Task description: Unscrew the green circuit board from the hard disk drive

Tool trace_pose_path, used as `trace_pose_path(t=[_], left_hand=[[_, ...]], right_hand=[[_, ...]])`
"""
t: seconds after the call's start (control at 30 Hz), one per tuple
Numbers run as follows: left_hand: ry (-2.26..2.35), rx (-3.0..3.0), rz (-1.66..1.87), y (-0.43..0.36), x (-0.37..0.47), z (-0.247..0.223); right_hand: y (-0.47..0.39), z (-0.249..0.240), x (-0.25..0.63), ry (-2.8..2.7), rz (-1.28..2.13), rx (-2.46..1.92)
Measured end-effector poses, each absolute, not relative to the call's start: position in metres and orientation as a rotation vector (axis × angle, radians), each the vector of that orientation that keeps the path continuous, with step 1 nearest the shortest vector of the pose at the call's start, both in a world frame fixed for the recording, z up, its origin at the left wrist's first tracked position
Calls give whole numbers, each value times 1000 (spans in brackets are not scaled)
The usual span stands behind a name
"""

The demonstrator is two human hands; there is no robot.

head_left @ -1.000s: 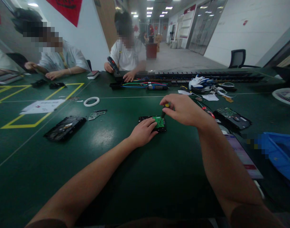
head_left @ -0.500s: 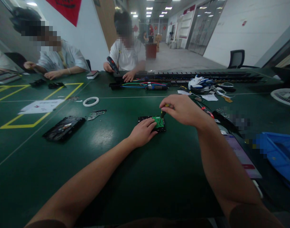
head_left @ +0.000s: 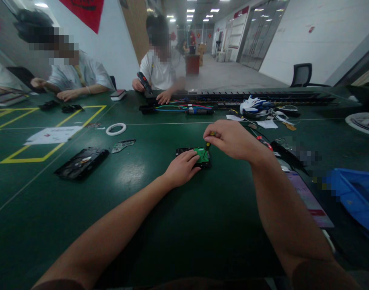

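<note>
A small black hard drive (head_left: 206,164) with a green circuit board (head_left: 201,152) on its upper face lies flat on the table. My left hand (head_left: 182,168) holds it down, fingers across its left part and thumb along the near edge. My right hand (head_left: 225,139) is closed around a yellow-and-black screwdriver (head_left: 207,145). The screwdriver stands nearly upright, its thin shaft reaching down to the board's right side. Whether the tip sits in a screw is too small to tell.
To the left lie another black drive (head_left: 82,162), a loose circuit board (head_left: 123,146) and a white tape roll (head_left: 116,129). A phone (head_left: 312,201) and blue bin (head_left: 357,193) are at right. Gloves (head_left: 255,105) lie beyond. Across the table, a co-worker holds a power screwdriver (head_left: 144,82).
Both hands stay in place on the drive and the screwdriver. The screwdriver's handle shows a little more yellow than before.
</note>
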State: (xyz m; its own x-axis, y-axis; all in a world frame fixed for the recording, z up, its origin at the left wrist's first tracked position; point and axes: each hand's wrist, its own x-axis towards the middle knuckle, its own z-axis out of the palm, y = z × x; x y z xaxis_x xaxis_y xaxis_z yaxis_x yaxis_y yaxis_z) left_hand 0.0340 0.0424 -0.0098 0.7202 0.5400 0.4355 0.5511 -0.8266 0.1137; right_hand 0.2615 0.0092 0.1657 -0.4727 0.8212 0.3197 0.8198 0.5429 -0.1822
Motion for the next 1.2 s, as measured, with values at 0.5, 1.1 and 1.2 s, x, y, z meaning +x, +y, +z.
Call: trace_pose_path(t=[0.5,1.1,1.2], left_hand=[[-934,-2884,-708,42,33,-9],[-940,-2895,-711,42,35,-10],[-933,-2898,-714,42,35,-10]], right_hand=[[8,166,259,-2387,-24,-1379],[7,164,255,-2397,-11,-1347],[7,163,255,-2407,2,-1303]])
